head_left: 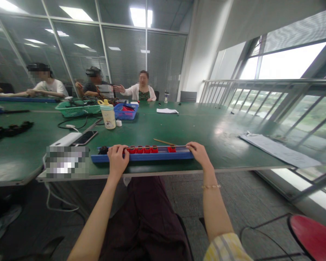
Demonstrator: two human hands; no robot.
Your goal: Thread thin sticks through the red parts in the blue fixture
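Note:
A long blue channel-shaped rail (152, 156) lies along the table's front edge. Inside it sit several red square blocks (147, 149) in a group, with one more red block (171, 149) standing apart to the right. A thin brass-coloured rod (133, 147) runs along the tops of the grouped blocks. My left hand (118, 156) is closed over the rail's left part, pinching near the rod's left end. At the rail's right end my right hand (197, 153) pinches something thin, mostly hidden by the fingertips. A black piece (103, 150) rests at the far left of the rail.
Two thin rods (164, 142) lie just behind the rail. To the left are a phone (86, 138), a white box (66, 139) and a cup (108, 116). Green (78, 109) and blue (126, 112) baskets stand farther back. Papers (278, 150) lie right. Several people sit across.

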